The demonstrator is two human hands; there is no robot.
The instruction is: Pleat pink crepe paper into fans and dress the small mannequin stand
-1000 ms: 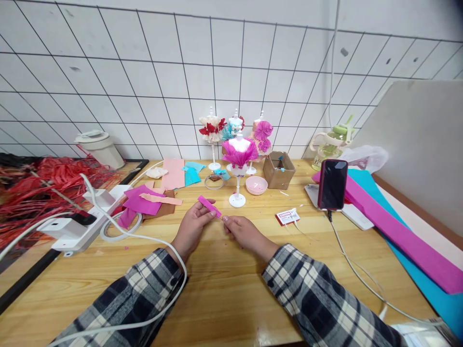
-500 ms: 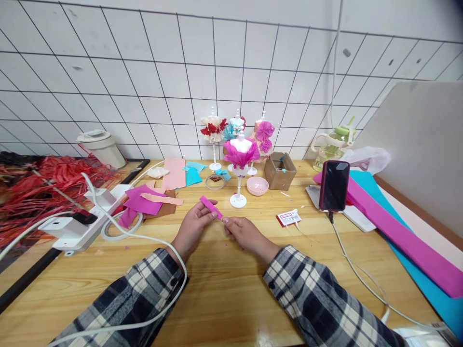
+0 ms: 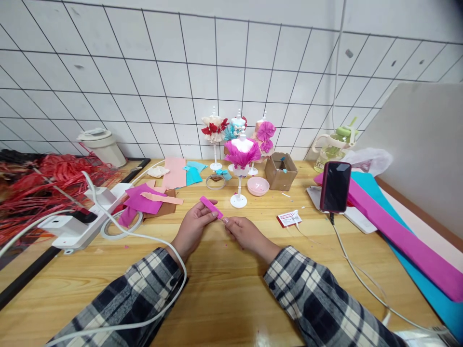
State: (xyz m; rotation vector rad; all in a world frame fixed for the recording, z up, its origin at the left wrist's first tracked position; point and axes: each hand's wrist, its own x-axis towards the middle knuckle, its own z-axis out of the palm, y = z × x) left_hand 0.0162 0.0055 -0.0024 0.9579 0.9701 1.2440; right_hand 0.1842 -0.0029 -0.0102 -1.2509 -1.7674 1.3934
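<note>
A small magenta strip of crepe paper [image 3: 211,206] slants between my two hands above the table. My left hand [image 3: 195,224] pinches it from the left, thumb and fingers along its lower edge. At its right end, the fingertips of my right hand [image 3: 246,232] are closed on the paper. Just beyond stands a white mini mannequin [image 3: 242,144] on a round base, wearing a magenta paper ruffle [image 3: 243,155]. Behind it are several similar mannequins dressed in cream and red, blue, and pink paper. A pink bowl [image 3: 258,186] sits beside the base.
Magenta paper scraps [image 3: 144,200] and a white power strip [image 3: 90,217] lie left, with a cable [image 3: 173,246] crossing my left sleeve. A cardboard box [image 3: 281,172] stands behind the bowl. To the right are a thread card [image 3: 289,218], a phone [image 3: 335,186] and long paper sheets [image 3: 405,236].
Both hands hold the magenta strip in nearly the same pose as before. The whole view has shifted very slightly; nothing on the table has visibly moved.
</note>
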